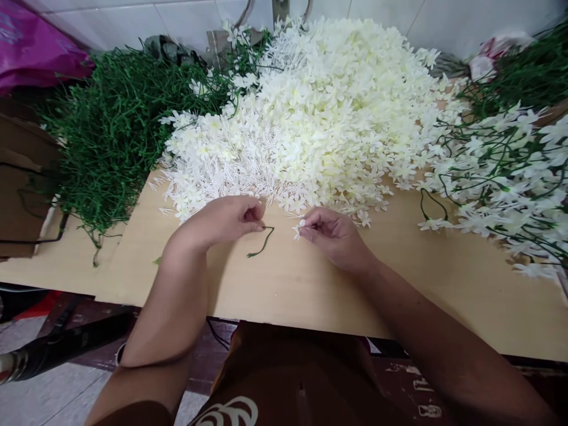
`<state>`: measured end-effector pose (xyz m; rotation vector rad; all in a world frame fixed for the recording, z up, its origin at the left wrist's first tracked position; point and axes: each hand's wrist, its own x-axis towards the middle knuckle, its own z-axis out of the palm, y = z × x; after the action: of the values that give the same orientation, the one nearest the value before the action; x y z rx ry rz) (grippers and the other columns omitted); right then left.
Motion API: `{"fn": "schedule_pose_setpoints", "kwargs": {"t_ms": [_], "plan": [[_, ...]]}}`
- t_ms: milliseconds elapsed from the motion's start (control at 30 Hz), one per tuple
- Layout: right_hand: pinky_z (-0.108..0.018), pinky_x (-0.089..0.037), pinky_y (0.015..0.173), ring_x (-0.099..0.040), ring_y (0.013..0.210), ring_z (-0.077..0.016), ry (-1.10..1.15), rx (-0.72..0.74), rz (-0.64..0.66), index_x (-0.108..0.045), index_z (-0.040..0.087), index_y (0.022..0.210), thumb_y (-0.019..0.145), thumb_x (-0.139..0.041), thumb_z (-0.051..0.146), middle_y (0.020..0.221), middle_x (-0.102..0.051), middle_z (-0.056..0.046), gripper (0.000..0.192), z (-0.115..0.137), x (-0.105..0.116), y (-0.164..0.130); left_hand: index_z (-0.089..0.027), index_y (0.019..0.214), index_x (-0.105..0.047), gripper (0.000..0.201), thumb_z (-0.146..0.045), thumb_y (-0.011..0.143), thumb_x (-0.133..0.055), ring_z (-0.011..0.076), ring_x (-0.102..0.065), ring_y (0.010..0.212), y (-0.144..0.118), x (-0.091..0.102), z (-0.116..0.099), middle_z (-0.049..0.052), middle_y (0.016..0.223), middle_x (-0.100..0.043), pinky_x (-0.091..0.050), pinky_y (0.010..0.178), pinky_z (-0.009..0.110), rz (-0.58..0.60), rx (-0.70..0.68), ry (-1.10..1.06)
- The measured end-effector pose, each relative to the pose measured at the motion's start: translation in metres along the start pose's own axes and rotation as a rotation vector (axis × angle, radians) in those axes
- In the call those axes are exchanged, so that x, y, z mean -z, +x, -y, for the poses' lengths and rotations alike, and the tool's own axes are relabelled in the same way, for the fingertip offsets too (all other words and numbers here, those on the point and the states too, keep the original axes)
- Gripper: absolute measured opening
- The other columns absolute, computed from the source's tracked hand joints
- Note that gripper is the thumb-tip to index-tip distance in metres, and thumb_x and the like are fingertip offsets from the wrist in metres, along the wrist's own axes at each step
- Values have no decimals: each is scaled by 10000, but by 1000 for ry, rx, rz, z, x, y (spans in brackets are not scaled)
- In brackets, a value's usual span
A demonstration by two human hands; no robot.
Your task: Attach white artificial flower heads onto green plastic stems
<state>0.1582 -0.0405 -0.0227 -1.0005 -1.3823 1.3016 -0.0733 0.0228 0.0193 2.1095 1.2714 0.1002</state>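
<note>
Between thumb and fingers, my left hand (237,219) pinches one end of a thin green artificial stem (267,239), whose other end hangs toward me over the table. A short gap to the right, my right hand (331,234) is closed on a small white artificial flower (298,229). Stem and flower are apart. Just beyond both hands spreads a large heap of loose white and pale yellow artificial flowers (346,112), with bare white stalks showing along its near left side.
Green stems (110,124) are piled at the left, beside a cardboard box (26,177). White flowers on green stems (501,171) lie at the right. A purple bag (35,47) sits at the back left, and a tiled wall (128,23) stands behind the wooden tabletop (284,290).
</note>
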Motion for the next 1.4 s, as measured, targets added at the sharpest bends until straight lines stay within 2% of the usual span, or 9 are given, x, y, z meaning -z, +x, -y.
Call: {"fn": "schedule_pose_setpoints", "kwargs": {"t_ms": [133,233,467,600,733,900,1100,1300,1400], "plan": [[-304,-489,680,-581,738,-135,-53,74,43,-595,204,704,813,-677,313,774,-601,-12,175,-5,-1,-1,-200,624,-583,89,-183,693,-637,118,-480,568,1,-4,-5,-18,634,-569,-267,516,236,2,-79,100],[-317,-502,740,-601,823,-145,-72,126,45,-602,201,710,827,-659,254,860,-604,-34,141,-8,-1,-2,-195,662,-591,74,-197,735,-598,118,-468,574,2,-8,-11,-11,642,-572,-281,539,240,-46,-72,118],[-370,-502,860,-588,990,-181,-113,167,-7,-616,208,755,823,-665,222,999,-573,-66,85,-6,0,-5,-160,839,-551,89,-242,808,-567,93,-461,607,7,-21,-20,-22,674,-541,-342,567,217,-57,-82,-247],[-394,-492,914,-586,1042,-192,-81,155,-35,-630,214,756,822,-673,245,1042,-576,-75,85,-5,3,-5,-145,900,-553,96,-203,824,-537,81,-456,573,12,-29,-27,-39,626,-511,-361,553,206,68,-131,-476],[-397,-502,934,-585,1114,-209,10,96,-26,-637,214,734,794,-717,311,1070,-603,-79,139,-6,1,-4,-129,831,-590,97,-216,831,-547,78,-499,601,12,-30,-33,-19,656,-544,-409,572,205,200,-150,-629],[-341,-543,817,-642,894,-162,195,-25,33,-621,208,687,758,-759,381,891,-665,-41,232,-1,1,-1,-122,851,-672,89,-180,815,-614,102,-623,723,9,-25,-33,41,786,-684,-506,692,236,300,-206,-856],[-250,-490,646,-563,641,-92,323,-107,-30,-637,205,681,688,-822,384,658,-607,28,258,3,7,2,-124,871,-733,253,-337,742,-771,137,-668,701,7,-26,-35,75,793,-734,-542,662,259,202,-159,-973],[-259,-493,636,-581,644,-98,411,-178,-19,-636,204,686,676,-831,382,707,-673,11,264,0,7,1,-118,839,-731,417,-529,779,-697,102,-580,616,9,-27,-36,46,683,-682,-481,616,231,-85,-152,-900],[-267,-496,645,-583,659,-105,404,-193,13,-631,204,684,683,-825,387,722,-682,2,266,1,6,1,-120,765,-685,471,-584,811,-624,96,-530,615,12,-29,-36,44,706,-650,-439,596,226,-155,-184,-779]]}}
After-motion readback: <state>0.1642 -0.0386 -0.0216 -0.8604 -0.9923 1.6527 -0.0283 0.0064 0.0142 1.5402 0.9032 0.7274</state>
